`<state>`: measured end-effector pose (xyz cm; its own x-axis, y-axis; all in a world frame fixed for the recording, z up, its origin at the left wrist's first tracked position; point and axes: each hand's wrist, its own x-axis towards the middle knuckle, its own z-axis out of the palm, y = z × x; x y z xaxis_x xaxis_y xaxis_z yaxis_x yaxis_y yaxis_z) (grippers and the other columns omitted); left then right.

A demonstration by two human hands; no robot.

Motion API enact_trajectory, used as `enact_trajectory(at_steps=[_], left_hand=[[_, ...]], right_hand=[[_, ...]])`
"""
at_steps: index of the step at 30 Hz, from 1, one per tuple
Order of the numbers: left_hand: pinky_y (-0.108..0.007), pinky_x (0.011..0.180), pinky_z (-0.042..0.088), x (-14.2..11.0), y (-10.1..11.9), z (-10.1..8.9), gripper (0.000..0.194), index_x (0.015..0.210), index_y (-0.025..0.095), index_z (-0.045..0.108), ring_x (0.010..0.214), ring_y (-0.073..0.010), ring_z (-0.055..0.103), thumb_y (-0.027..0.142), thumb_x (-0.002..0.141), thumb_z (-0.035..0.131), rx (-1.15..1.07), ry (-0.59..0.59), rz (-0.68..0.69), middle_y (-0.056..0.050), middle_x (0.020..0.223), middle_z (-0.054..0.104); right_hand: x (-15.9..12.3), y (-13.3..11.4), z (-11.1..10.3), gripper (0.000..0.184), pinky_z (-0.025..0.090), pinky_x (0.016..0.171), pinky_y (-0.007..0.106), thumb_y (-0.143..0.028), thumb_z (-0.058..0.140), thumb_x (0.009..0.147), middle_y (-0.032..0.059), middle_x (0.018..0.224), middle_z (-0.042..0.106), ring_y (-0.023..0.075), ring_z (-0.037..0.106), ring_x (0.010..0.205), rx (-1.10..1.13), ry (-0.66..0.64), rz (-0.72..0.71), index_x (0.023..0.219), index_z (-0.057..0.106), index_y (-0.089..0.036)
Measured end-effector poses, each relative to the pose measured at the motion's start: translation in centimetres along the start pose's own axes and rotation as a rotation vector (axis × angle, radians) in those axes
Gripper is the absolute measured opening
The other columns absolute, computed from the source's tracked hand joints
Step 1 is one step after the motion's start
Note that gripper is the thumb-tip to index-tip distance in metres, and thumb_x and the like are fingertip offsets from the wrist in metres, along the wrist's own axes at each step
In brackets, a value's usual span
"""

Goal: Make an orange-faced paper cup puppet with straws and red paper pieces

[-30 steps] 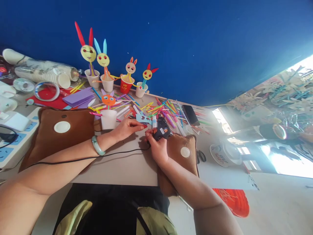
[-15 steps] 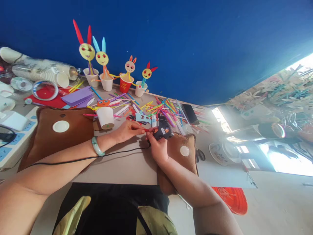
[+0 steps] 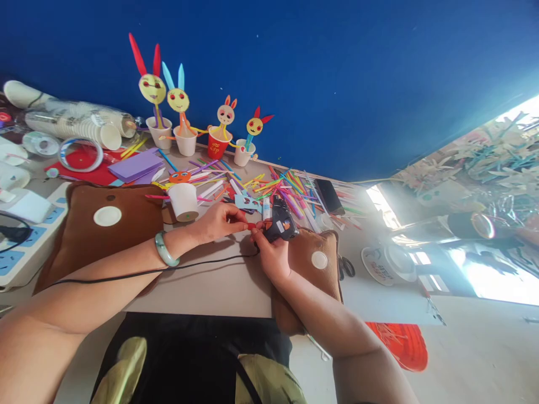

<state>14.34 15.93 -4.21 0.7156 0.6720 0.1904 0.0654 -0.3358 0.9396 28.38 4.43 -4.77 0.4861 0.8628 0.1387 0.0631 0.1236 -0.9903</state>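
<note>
My left hand [image 3: 223, 222] pinches a small red piece [image 3: 251, 226] between thumb and fingertips. A green bangle is on that wrist. My right hand [image 3: 273, 255] is closed around a black glue gun [image 3: 283, 219], and its fingertips meet the other end of the red piece. From the gun a black cord [image 3: 202, 261] runs left across my forearm. Beyond my left hand stands an upside-down white paper cup [image 3: 183, 202] with an orange face on top and pink arms at its sides. A light-blue paper scrap with cut-outs [image 3: 247, 202] lies behind my fingers.
Several paper-cup rabbit figures [image 3: 219, 140] line the blue wall. Coloured sticks [image 3: 290, 188] are strewn behind my hands, near a black phone [image 3: 329, 196]. Brown cushions lie at left [image 3: 84, 235] and right [image 3: 311, 269]. Scissors [image 3: 347, 267] and a power strip [image 3: 25, 244] are farther out.
The red piece has turned slightly between my fingertips. Both hands stay nearly in place, and the glue gun remains in my right hand. The view has shifted a little.
</note>
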Motion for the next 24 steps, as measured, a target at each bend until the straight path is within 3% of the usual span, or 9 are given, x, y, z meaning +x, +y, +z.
enact_trajectory(at_steps=[7,11,16,21,24], left_hand=[[-0.023,0.058,0.043,-0.2,0.1,0.1,0.015,0.072,0.016,0.074,0.065,-0.0126,0.06,0.028,0.08,0.07,0.144,-0.021,0.062,-0.004,0.072,0.072],[-0.024,0.059,0.042,-0.2,0.2,0.1,0.018,0.071,0.016,0.073,0.064,-0.0127,0.059,0.032,0.079,0.069,0.07,-0.033,-0.024,-0.003,0.07,0.071],[-0.025,0.056,0.04,0.0,1.1,-0.3,0.026,0.077,0.017,0.075,0.061,-0.0125,0.055,0.042,0.074,0.071,-0.116,0.11,-0.234,-0.001,0.066,0.067],[-0.026,0.064,0.044,0.2,0.7,-0.2,0.024,0.075,0.018,0.074,0.065,-0.0118,0.055,0.041,0.076,0.07,-0.231,0.232,-0.193,0.0,0.07,0.068],[-0.027,0.07,0.047,0.3,0.1,-0.1,0.023,0.077,0.019,0.074,0.071,-0.0137,0.059,0.042,0.076,0.071,-0.214,0.281,-0.142,-0.001,0.075,0.071]], right_hand=[[0.0,-0.2,0.0,0.028,0.051,0.059,0.03,-0.035,0.072,0.079,-0.0014,0.08,0.061,0.0122,0.055,0.058,-0.011,-0.024,-0.009,0.092,0.049,-0.023],[-0.1,-0.5,0.0,0.021,0.051,0.061,0.03,-0.036,0.067,0.086,-0.0023,0.072,0.059,0.0128,0.057,0.059,-0.061,-0.013,-0.053,0.088,0.052,-0.022],[-0.9,-0.6,-0.2,0.026,0.052,0.06,0.031,-0.047,0.058,0.094,-0.0004,0.076,0.061,0.0117,0.057,0.054,-0.066,-0.042,-0.158,0.088,0.055,-0.022],[-1.7,-0.1,-0.4,0.035,0.052,0.058,0.031,-0.057,0.059,0.092,0.0004,0.077,0.062,0.0131,0.061,0.055,-0.06,-0.239,-0.112,0.09,0.056,-0.022],[-1.7,0.0,-0.4,0.039,0.052,0.056,0.03,-0.061,0.06,0.09,-0.0007,0.073,0.06,0.0139,0.062,0.054,-0.047,-0.274,-0.021,0.09,0.054,-0.022]])
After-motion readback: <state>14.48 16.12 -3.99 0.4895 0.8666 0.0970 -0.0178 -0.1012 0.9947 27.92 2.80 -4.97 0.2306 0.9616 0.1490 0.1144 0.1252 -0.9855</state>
